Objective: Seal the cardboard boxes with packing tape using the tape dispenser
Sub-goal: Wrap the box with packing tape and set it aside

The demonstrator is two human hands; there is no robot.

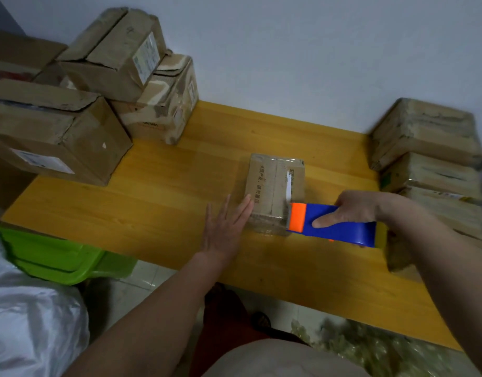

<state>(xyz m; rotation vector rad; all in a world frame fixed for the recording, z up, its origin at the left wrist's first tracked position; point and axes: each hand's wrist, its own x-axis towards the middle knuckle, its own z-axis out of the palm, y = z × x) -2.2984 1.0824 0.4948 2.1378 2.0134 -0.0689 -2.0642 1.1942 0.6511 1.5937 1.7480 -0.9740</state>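
Small box (275, 186) at frame ctr is steadied by flat left hand (223, 227); tape dispenser (332, 223) is gripped by right hand (356, 208) at box's lower-right edge.

box (272, 186): small, brown cardboard, flaps closed, glossy tape over top, flat on yellow surface (158, 197)
tape dispenser (335, 223): blue body, orange nose touching box's near-right corner

Looks like a makeshift packing spot in a plain room, not a warehouse. Worn cardboard boxes (79, 110) with shipping labels stacked left, more boxes (427, 148) right, all on a yellow wooden bench (163, 202) against a bare white wall (288, 50). Tiled floor (142, 276), green plastic bin (60, 257), white bag (30, 308) (home-business feel).
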